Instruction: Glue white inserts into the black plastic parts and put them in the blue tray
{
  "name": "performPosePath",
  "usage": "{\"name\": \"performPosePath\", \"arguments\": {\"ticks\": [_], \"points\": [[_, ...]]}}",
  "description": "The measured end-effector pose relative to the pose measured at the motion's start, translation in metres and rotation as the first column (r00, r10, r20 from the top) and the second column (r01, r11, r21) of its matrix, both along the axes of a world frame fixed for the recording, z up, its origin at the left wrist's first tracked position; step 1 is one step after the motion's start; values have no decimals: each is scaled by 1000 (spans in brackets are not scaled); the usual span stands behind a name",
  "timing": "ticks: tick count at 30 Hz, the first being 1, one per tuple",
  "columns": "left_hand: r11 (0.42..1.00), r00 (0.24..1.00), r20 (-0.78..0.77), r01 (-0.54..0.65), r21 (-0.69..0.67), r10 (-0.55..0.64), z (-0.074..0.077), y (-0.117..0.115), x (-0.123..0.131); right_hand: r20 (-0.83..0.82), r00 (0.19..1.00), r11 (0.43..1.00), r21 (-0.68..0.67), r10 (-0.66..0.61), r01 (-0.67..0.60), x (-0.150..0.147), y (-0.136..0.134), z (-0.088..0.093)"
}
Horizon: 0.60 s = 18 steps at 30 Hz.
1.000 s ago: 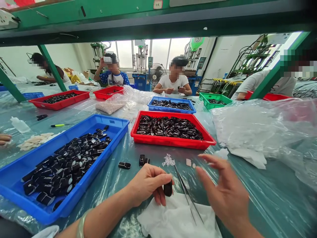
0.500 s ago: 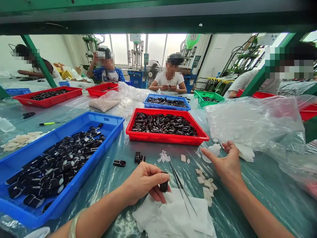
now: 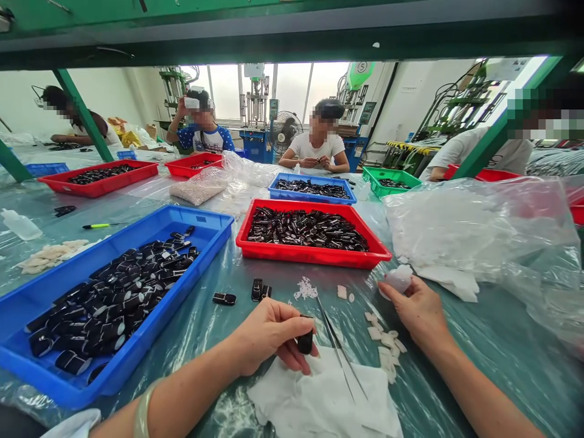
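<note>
My left hand (image 3: pixel 276 337) holds a small black piece (image 3: pixel 305 336) between thumb and fingers, above a white cloth (image 3: pixel 333 395). Metal tweezers (image 3: pixel 338 350) lie on that cloth, just right of the hand. Farther right, my right hand (image 3: pixel 417 304) has its thumb and fingers around a small translucent white bottle (image 3: pixel 398 280). Beyond my left hand are a few black pieces (image 3: pixel 224 298) and a small heap of white bits (image 3: pixel 305 288). Flat cream pieces (image 3: pixel 387 345) are scattered between the cloth and my right hand.
A large blue tray (image 3: pixel 201 218) of black pieces stands at left, a red tray (image 3: pixel 314 258) of them ahead. Plastic bags (image 3: pixel 479 225) lie at right. Several people sit across the table, one in a white shirt (image 3: pixel 319 146). A green shelf beam (image 3: pixel 292 45) crosses overhead.
My right hand was open beside the bottle and has now closed on it. My left hand keeps the black piece. The whole view has shifted slightly.
</note>
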<state>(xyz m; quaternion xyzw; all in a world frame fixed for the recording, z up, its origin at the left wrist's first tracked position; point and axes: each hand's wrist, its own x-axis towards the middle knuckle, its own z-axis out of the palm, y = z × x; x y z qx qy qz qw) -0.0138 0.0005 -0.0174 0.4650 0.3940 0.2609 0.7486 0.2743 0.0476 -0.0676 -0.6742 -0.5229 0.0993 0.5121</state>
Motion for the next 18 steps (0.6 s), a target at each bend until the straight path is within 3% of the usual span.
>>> {"name": "performPosePath", "arguments": {"ticks": [3,6,11,15,18], "points": [[1000,1000,16,9,-6,-9,1,-1,0,81,993,996,-41,86,-83,-10,-7,14],[999,999,38,36,-17,-35,3,-4,1,185,971,985,58,148,-161,-32,-22,33],[997,996,59,75,-12,-74,2,-5,3,423,851,900,156,312,-407,-68,-49,56],[995,992,80,100,2,-99,-1,-6,2,730,643,814,216,232,-540,-80,-59,60],[993,991,73,117,-1,-117,-2,-7,2,780,598,822,211,184,-528,-84,-62,60]]}}
